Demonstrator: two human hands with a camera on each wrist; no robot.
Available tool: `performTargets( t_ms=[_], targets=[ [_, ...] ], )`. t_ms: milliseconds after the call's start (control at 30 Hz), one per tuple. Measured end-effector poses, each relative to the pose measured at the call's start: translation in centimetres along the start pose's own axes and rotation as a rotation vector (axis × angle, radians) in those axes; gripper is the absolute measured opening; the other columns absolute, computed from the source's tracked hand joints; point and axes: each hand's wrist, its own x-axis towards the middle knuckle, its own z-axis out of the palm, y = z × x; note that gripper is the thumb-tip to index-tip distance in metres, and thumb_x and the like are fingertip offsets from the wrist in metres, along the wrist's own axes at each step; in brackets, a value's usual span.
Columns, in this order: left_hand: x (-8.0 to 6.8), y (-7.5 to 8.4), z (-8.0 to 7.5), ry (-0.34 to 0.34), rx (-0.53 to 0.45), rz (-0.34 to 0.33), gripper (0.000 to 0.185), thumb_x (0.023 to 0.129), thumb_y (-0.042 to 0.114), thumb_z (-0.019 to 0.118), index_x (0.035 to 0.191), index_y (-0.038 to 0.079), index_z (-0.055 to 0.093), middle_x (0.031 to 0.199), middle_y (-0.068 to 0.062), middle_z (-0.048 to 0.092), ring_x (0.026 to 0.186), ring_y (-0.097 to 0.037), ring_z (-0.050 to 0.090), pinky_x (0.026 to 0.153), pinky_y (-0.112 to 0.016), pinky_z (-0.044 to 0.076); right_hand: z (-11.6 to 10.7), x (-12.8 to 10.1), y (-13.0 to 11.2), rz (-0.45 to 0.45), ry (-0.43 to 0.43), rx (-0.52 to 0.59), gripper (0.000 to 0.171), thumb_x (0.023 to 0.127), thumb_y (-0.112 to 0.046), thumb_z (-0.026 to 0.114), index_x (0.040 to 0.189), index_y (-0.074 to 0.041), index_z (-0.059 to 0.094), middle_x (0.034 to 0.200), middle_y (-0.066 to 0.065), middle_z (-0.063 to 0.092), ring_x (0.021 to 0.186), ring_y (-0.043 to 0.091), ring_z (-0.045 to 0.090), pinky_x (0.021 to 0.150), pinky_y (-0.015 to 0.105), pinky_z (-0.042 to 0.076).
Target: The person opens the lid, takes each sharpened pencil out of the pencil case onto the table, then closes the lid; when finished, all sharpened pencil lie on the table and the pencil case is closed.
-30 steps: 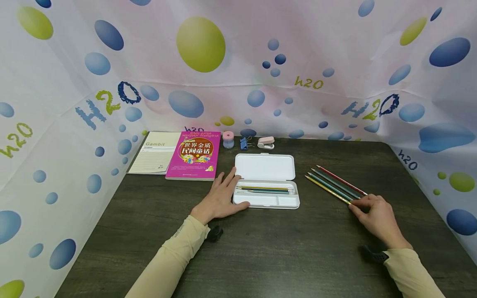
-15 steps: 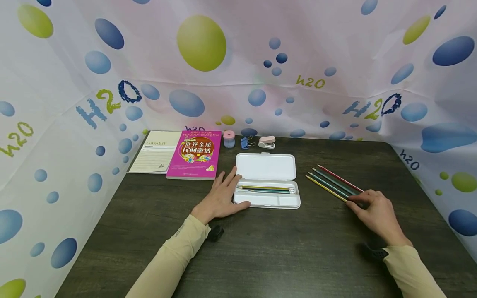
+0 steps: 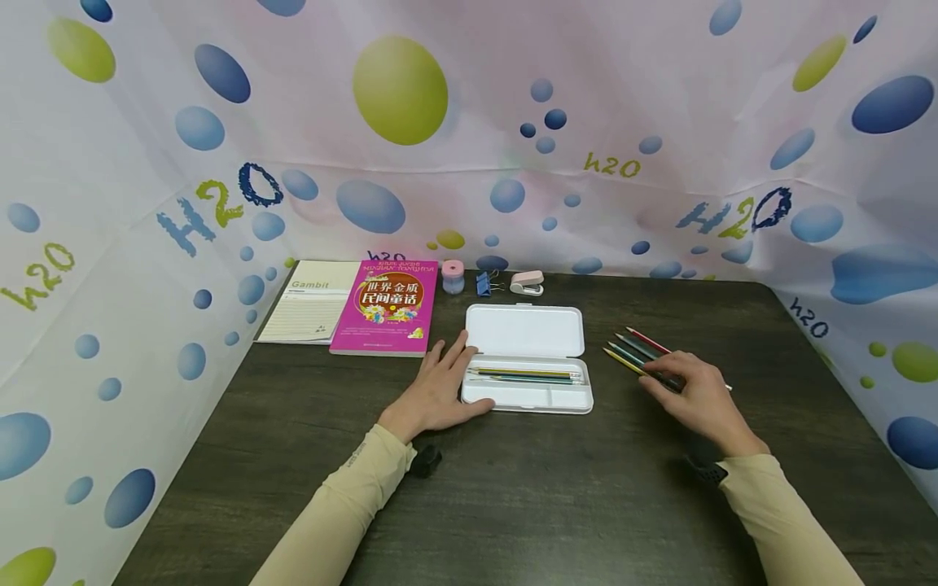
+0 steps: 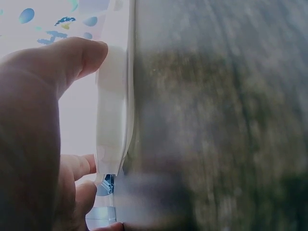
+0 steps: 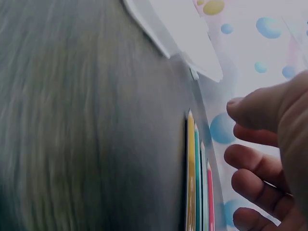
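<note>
A white pencil case (image 3: 513,397) lies with its lid (image 3: 524,330) folded back and several pencils (image 3: 522,374) in its rear compartment. My left hand (image 3: 432,395) rests spread at its left end. In the left wrist view the thumb touches the white case wall (image 4: 113,106), with the fingers at the far corner. My right hand (image 3: 696,399) is over a row of loose pencils, among them a yellow pencil (image 3: 623,360) and a red pencil (image 3: 648,340). The right wrist view shows its fingers loosely bent and apart, holding nothing, beside the green pencil (image 5: 197,178).
At the back left a pink book (image 3: 384,313) overlaps a cream notebook (image 3: 304,305). Behind the case stand a pink-and-blue bottle-like item (image 3: 453,278), blue binder clips (image 3: 485,283) and a pink-and-white stapler (image 3: 528,282). A patterned sheet (image 3: 623,98) encloses the dark table (image 3: 528,505).
My right hand has moved left along the loose pencils, from their near ends toward their tips, leaving the red pencil's end showing behind it. The left hand stays at the case.
</note>
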Motion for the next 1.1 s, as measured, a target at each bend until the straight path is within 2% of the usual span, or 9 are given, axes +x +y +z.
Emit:
performTargets(
  t_ms=[167,400,533,633,733,900,1100],
  targets=[
    [0.1,0.0,0.0,-0.004,0.004,-0.010,0.096,0.086,0.072,0.057,0.157,0.015,0.028,0.167,-0.006,0.005,0.148,-0.046,0.009,0.119,-0.058,0.011,1.0,0.9,-0.9,-0.019,-0.021,0.044,0.016,0.086,-0.013,0.078,0.102,-0.010,0.077,0.094,0.002,0.068,0.076,0.019,0.057,0.059,0.027,0.042],
    [0.0,0.0,-0.1,0.000,-0.010,-0.014,0.094,0.085,0.071,0.059,0.157,0.016,0.029,0.167,-0.006,0.005,0.148,-0.047,0.011,0.118,-0.060,0.012,2.4,2.0,-2.0,-0.054,-0.057,0.058,0.018,0.087,-0.013,0.078,0.104,-0.009,0.077,0.099,0.004,0.070,0.080,0.021,0.058,0.062,0.031,0.043],
    [0.0,0.0,-0.1,0.007,-0.014,-0.008,0.094,0.085,0.070,0.059,0.156,0.016,0.030,0.167,-0.006,0.006,0.147,-0.048,0.011,0.118,-0.060,0.013,3.2,2.9,-2.9,-0.096,-0.078,0.061,0.020,0.086,-0.011,0.078,0.105,-0.007,0.076,0.101,0.006,0.072,0.084,0.024,0.061,0.065,0.037,0.048],
    [0.0,-0.1,0.0,0.006,-0.014,-0.003,0.094,0.086,0.071,0.058,0.156,0.016,0.030,0.167,-0.006,0.005,0.148,-0.048,0.011,0.117,-0.061,0.012,3.7,3.6,-3.8,-0.113,-0.121,0.064,0.022,0.085,-0.012,0.078,0.107,-0.007,0.076,0.101,0.006,0.073,0.092,0.025,0.063,0.072,0.045,0.051],
    [0.0,-0.1,0.0,0.002,-0.016,-0.002,0.095,0.085,0.072,0.058,0.157,0.016,0.029,0.167,-0.006,0.005,0.148,-0.047,0.010,0.118,-0.061,0.012,4.3,4.3,-4.5,-0.131,-0.185,0.060,0.024,0.086,-0.013,0.078,0.109,-0.007,0.076,0.101,0.004,0.073,0.090,0.023,0.060,0.073,0.043,0.050],
    [0.0,-0.1,0.1,-0.011,-0.013,-0.015,0.096,0.085,0.073,0.058,0.157,0.017,0.028,0.167,-0.004,0.003,0.148,-0.046,0.009,0.118,-0.059,0.011,5.0,4.9,-5.1,-0.188,-0.263,-0.014,0.026,0.089,-0.015,0.075,0.113,-0.005,0.075,0.104,0.006,0.073,0.083,0.020,0.052,0.068,0.035,0.042],
    [0.0,-0.1,0.0,-0.014,-0.012,-0.022,0.097,0.084,0.073,0.058,0.157,0.017,0.028,0.167,-0.004,0.003,0.148,-0.046,0.009,0.118,-0.059,0.011,5.6,5.1,-5.4,-0.237,-0.271,-0.105,0.028,0.089,-0.018,0.075,0.114,-0.005,0.075,0.106,0.007,0.073,0.080,0.017,0.049,0.067,0.034,0.040]
  ],
)
